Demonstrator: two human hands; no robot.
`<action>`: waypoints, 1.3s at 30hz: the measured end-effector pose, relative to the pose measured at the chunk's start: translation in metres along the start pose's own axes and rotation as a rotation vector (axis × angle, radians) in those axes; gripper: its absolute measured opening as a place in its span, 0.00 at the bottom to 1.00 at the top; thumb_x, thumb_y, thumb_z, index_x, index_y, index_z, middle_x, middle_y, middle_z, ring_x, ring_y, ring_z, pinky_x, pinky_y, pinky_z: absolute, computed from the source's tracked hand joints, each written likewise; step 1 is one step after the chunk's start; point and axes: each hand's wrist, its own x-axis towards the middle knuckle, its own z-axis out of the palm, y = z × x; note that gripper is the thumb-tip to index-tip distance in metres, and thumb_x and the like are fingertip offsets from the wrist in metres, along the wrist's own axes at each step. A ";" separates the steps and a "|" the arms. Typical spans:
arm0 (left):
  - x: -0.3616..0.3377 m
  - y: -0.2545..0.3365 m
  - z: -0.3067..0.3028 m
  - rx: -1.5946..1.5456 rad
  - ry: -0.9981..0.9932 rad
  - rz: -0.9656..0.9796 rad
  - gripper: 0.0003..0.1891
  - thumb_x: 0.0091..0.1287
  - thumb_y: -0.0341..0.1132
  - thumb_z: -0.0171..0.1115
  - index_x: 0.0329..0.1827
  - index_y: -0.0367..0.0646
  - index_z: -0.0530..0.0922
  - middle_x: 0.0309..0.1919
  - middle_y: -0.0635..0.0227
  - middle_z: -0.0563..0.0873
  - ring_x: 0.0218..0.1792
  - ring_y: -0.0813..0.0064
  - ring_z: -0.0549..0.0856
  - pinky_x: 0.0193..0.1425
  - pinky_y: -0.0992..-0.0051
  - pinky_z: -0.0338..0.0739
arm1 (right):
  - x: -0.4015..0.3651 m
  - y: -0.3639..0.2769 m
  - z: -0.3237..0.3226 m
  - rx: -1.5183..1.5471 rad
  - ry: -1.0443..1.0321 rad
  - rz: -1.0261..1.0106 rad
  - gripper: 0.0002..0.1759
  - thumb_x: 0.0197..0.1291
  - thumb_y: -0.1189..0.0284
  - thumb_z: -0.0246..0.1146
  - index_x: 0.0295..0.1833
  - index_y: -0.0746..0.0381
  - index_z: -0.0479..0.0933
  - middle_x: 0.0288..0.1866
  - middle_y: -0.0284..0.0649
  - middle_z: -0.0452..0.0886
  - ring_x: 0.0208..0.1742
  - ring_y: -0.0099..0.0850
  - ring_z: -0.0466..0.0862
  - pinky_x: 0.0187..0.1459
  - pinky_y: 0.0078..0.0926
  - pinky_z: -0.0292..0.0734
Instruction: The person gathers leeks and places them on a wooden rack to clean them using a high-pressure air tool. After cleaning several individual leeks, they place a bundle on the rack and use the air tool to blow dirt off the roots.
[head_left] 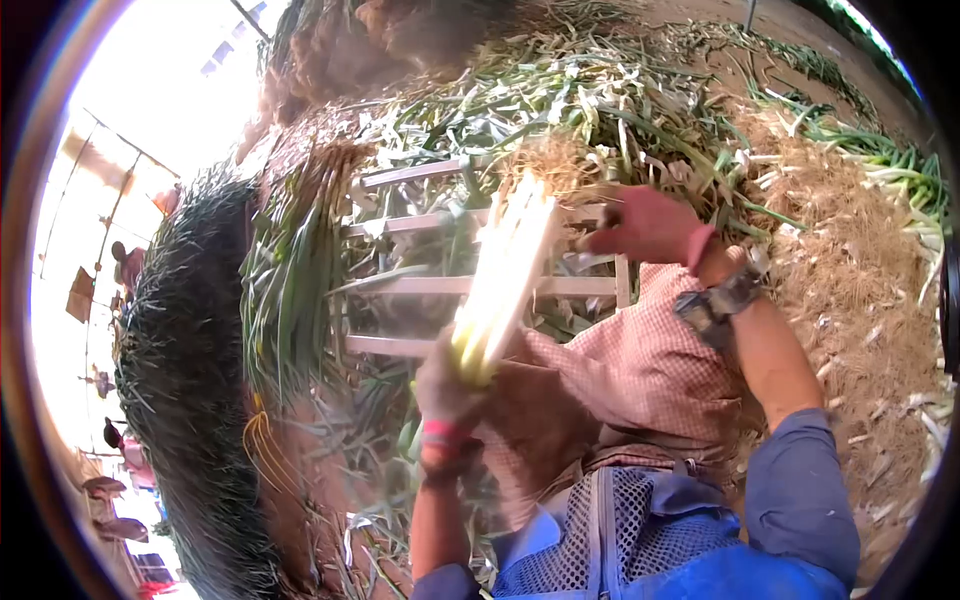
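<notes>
My left hand (pixel 447 385), in a pale glove with a red band at the wrist, is wrapped around the lower part of a bunch of green onions (pixel 508 270). Their white stalks slant upward, with tangled brown roots (pixel 548 160) at the top end. My right hand (pixel 650 228), in a reddish glove, is beside the roots on the right. Its fingers are curled and a little blurred, and whatever they may hold cannot be made out. Behind the bunch is a slatted frame (pixel 400 286), partly hidden by the stalks.
Onion leaves and trimmings (pixel 560 85) are heaped beyond the frame. Laid-out green onions (pixel 295 270) are at its left, beside a long dark-green stack (pixel 185 390). Cut roots (pixel 830 260) litter the ground at right. Other people (pixel 130 450) are at the far left.
</notes>
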 end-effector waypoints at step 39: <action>-0.030 0.004 0.055 0.642 0.287 0.331 0.35 0.64 0.39 0.69 0.76 0.41 0.74 0.51 0.53 0.84 0.51 0.50 0.84 0.60 0.49 0.76 | 0.075 0.045 -0.025 -0.339 0.409 -0.088 0.17 0.75 0.60 0.60 0.49 0.62 0.86 0.40 0.44 0.87 0.44 0.41 0.88 0.52 0.41 0.85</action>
